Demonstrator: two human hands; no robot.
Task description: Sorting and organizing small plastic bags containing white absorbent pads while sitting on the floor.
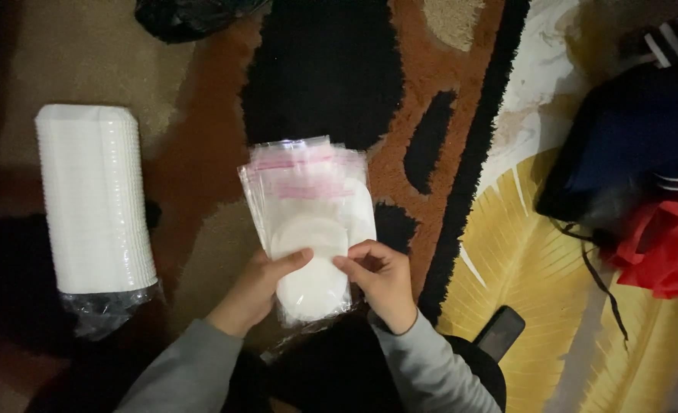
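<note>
My left hand (256, 287) and my right hand (382, 280) both grip a small stack of clear plastic zip bags (308, 191) with pink seal strips, held over the carpet. A round white lid (310, 264) sits inside the front bag, and my two thumbs press on it from either side. Grey sleeves cover both forearms. The bags' lower ends are hidden behind my hands.
A tall stack of white plastic containers (94, 199) in a clear wrapper lies on the left. A dark phone (499, 333) lies on the patterned carpet (446, 69) at lower right. Dark blue and red bags (645, 183) sit at the right edge. A black bag (190, 15) is at the top.
</note>
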